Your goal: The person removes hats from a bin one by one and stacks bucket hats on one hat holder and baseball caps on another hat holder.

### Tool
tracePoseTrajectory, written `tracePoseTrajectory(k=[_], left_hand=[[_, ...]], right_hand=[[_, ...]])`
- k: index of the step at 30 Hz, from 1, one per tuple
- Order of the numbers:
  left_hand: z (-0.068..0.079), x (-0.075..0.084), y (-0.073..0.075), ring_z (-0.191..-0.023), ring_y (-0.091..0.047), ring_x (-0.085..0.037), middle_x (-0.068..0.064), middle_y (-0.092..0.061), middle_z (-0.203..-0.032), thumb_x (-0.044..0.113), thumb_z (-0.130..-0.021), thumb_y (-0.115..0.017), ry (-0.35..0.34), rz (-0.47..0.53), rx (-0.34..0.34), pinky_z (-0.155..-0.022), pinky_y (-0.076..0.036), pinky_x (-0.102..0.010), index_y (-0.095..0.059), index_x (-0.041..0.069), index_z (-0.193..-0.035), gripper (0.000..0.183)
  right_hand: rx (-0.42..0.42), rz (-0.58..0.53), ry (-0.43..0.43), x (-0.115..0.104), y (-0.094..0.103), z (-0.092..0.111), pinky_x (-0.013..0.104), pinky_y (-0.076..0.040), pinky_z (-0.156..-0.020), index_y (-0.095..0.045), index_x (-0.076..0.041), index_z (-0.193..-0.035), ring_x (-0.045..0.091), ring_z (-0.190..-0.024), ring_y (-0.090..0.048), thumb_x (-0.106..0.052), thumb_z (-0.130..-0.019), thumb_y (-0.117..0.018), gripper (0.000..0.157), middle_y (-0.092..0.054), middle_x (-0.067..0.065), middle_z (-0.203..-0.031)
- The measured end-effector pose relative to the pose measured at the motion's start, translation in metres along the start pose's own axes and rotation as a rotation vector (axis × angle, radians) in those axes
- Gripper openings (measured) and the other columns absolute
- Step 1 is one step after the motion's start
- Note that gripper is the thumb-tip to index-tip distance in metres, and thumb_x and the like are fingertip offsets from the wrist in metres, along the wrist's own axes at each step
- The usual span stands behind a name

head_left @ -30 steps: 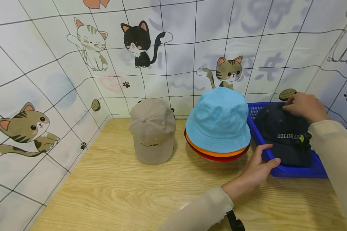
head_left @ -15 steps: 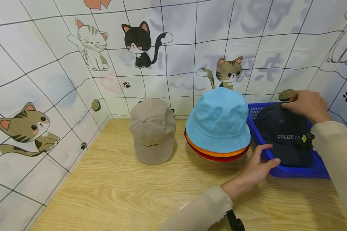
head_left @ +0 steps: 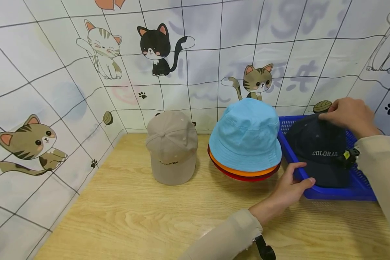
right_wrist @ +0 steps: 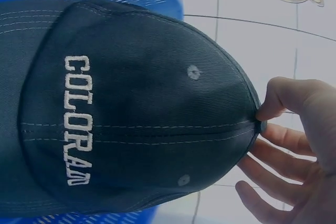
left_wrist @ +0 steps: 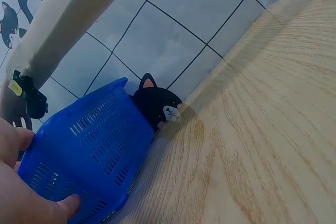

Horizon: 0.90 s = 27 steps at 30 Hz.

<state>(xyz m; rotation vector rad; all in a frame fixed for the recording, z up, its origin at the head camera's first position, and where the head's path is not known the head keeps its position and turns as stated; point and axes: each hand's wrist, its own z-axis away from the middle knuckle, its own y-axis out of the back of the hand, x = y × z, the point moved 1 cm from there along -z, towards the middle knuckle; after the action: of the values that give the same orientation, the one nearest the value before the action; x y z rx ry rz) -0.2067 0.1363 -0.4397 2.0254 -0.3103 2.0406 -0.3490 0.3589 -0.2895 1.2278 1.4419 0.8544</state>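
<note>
Head view: at three o'clock, my right hand (head_left: 352,115) pinches the dark cap (head_left: 316,142). My left hand (head_left: 291,187), four o'clock, grips the basket (head_left: 341,194).

Two caps (head_left: 315,142), one basket (head_left: 341,194), at least three bucket hats (head_left: 247,139) show.
</note>
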Motion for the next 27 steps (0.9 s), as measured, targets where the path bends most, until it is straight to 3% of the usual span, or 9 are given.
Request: tracePoseTrajectory(k=[6,10,14,21,27], left_hand=[[-0.001,0.001,-0.002,-0.081,-0.058,0.002,0.015,-0.062,-0.109,0.027,-0.098,-0.07,0.007,0.025,-0.002,-0.069,-0.05,-0.019,-0.056,0.047,-0.132,0.042],[0.0,0.002,-0.001,-0.084,-0.058,0.003,0.016,-0.061,-0.116,0.027,-0.098,-0.071,0.005,0.021,0.008,-0.07,-0.05,-0.019,-0.057,0.047,-0.132,0.041],[0.001,0.002,0.0,-0.092,-0.059,0.003,0.02,-0.057,-0.131,0.029,-0.098,-0.071,0.013,0.0,0.01,-0.074,-0.051,-0.02,-0.056,0.049,-0.131,0.041],[0.001,0.002,0.001,-0.079,-0.056,0.0,0.016,-0.059,-0.113,0.029,-0.098,-0.07,0.018,0.016,-0.004,-0.067,-0.048,-0.02,-0.056,0.05,-0.131,0.041],[0.0,0.002,0.002,-0.084,-0.057,0.002,0.018,-0.059,-0.121,0.03,-0.098,-0.071,0.019,0.009,-0.005,-0.07,-0.049,-0.02,-0.056,0.05,-0.131,0.041]], right_hand=[[0.032,0.013,-0.03,-0.006,0.017,0.004,0.06,-0.047,-0.062,-0.063,0.007,-0.106,0.045,-0.076,-0.058,-0.042,-0.093,-0.068,0.051,-0.063,0.032,-0.094],[0.051,0.016,-0.037,-0.011,0.027,0.007,0.068,-0.045,-0.068,-0.061,0.007,-0.109,0.049,-0.08,-0.056,-0.04,-0.094,-0.067,0.05,-0.063,0.034,-0.096],[0.069,0.025,-0.044,-0.015,0.034,0.011,0.063,-0.044,-0.066,-0.06,0.007,-0.112,0.049,-0.082,-0.055,-0.039,-0.095,-0.066,0.049,-0.061,0.035,-0.1],[0.106,0.019,-0.059,-0.017,0.044,0.019,0.062,-0.043,-0.067,-0.056,0.008,-0.115,0.049,-0.085,-0.054,-0.036,-0.096,-0.065,0.048,-0.059,0.037,-0.11],[0.184,-0.021,-0.026,-0.022,0.054,0.024,0.058,-0.041,-0.066,-0.055,0.009,-0.108,0.048,-0.082,-0.053,-0.031,-0.094,-0.065,0.043,-0.06,0.039,-0.102]])
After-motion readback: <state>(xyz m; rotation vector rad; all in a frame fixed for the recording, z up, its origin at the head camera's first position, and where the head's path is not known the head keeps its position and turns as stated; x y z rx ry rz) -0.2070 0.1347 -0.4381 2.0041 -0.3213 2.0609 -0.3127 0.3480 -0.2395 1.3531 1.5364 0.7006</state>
